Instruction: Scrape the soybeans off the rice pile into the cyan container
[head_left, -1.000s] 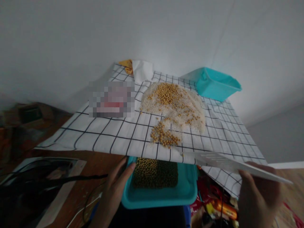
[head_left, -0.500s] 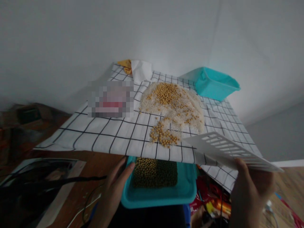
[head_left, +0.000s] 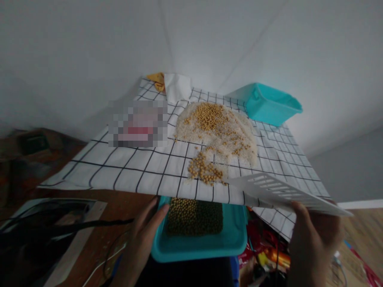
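My left hand (head_left: 143,233) grips the left rim of a teal plastic bin (head_left: 197,252) below the table's front edge. Yellowish soybeans (head_left: 183,211) lie inside it, darker towards the right in shadow. My right hand (head_left: 314,235) pinches the near right end of a white slotted plastic sheet (head_left: 271,189), held low and nearly flat over the table's front right. Its far tip is close to a small pile of soybeans (head_left: 205,169) on the cloth. Behind lies a broad heap of white rice (head_left: 191,129) with more soybeans (head_left: 211,115) on top.
The table has a white cloth (head_left: 125,173) with black checks. A second teal bin (head_left: 263,105) stands at its back right. White paper (head_left: 177,87) and a yellow wrapper (head_left: 157,81) lie at the back left. A blurred-out item (head_left: 139,123) rests on the left. A wall rises behind.
The slotted sheet has dropped slightly and tilted flatter, with my right hand shifting a little left. My left hand and the bin are almost unmoved.
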Tool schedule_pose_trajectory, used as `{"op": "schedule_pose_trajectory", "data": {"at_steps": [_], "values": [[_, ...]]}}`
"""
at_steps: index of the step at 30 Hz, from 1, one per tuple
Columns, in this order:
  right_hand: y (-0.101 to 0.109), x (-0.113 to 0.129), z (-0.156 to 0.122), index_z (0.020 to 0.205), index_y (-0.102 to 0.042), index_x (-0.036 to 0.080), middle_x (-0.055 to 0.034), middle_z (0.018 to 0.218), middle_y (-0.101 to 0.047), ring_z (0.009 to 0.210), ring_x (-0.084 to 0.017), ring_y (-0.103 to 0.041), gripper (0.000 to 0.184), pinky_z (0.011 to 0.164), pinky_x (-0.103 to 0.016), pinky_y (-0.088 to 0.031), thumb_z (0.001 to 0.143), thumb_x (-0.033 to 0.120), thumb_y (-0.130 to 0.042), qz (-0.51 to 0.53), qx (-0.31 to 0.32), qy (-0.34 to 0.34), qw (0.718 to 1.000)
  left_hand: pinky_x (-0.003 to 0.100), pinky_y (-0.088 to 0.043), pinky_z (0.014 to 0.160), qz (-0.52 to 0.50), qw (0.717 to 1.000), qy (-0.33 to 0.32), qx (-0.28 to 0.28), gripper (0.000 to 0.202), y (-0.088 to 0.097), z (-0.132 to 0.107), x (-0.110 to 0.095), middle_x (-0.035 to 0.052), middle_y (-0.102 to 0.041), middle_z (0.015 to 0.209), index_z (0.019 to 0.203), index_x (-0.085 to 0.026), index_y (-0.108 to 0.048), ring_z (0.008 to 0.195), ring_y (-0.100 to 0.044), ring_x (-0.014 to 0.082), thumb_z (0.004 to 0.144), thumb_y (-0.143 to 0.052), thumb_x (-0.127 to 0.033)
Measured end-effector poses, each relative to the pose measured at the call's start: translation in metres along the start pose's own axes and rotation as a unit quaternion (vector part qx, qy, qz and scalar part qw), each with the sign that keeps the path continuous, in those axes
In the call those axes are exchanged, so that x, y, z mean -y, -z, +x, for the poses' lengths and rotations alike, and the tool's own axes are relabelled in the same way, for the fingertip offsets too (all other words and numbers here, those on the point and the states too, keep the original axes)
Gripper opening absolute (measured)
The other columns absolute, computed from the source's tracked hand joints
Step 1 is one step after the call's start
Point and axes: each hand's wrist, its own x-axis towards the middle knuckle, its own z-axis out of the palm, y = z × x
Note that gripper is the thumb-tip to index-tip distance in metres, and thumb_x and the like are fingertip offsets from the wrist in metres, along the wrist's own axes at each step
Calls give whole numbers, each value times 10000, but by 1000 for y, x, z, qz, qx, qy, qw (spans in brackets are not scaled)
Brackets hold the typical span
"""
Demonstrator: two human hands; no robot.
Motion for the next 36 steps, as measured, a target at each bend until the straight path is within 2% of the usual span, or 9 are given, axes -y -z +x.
{"op": "schedule_pose_trajectory", "data": {"at_steps": [6,12,16,21,27,32,36], "values": [[3,-4,2,756,-590,181,15,710,-553,700,-162,-543,387,783,-370,-482,600,426,-846,-5,-9,14,1000,382,-422,1125,8,1000,-14,-2,343,1,1,1,31,-749,1196,950,-264,-744,1279,-589,308,658,-748,-445],[3,10,-3,825,-626,176,23,704,-562,677,-155,-543,295,768,-362,-477,663,312,-831,7,33,-25,999,385,-420,1126,11,1000,-19,15,417,2,-1,1,41,-734,1237,1024,-247,-729,1286,-582,302,680,-730,-483],[0,7,2,739,-592,178,18,721,-567,703,-150,-542,348,749,-337,-454,616,367,-857,24,15,19,999,361,-415,1127,14,1000,-14,7,421,2,-2,0,32,-726,1252,1028,-252,-726,1300,-571,289,679,-725,-487],[-1,6,3,733,-609,172,13,739,-586,684,-132,-531,362,673,-294,-413,594,373,-876,30,19,16,999,387,-418,1127,7,1000,0,4,444,2,1,3,45,-732,1237,1019,-249,-727,1286,-581,309,650,-742,-496],[-1,22,-2,734,-627,173,4,742,-614,680,-140,-553,302,651,-294,-416,607,299,-871,55,31,11,998,354,-422,1126,19,999,-31,-9,361,5,-1,6,15,-733,1231,963,-278,-739,1308,-564,297,652,-749,-463],[1,32,-6,765,-636,172,7,751,-626,695,-141,-570,263,664,-288,-426,647,263,-853,36,73,5,997,415,-369,1166,3,1000,-5,-4,413,3,0,5,36,-720,1252,1027,-259,-730,1307,-558,312,678,-742,-480],[-1,24,-2,721,-627,172,10,728,-622,663,-130,-562,293,640,-280,-418,618,294,-872,52,42,32,997,392,-373,1163,18,1000,-10,-12,401,2,0,4,18,-721,1256,1010,-285,-737,1342,-527,308,671,-739,-497]]}}
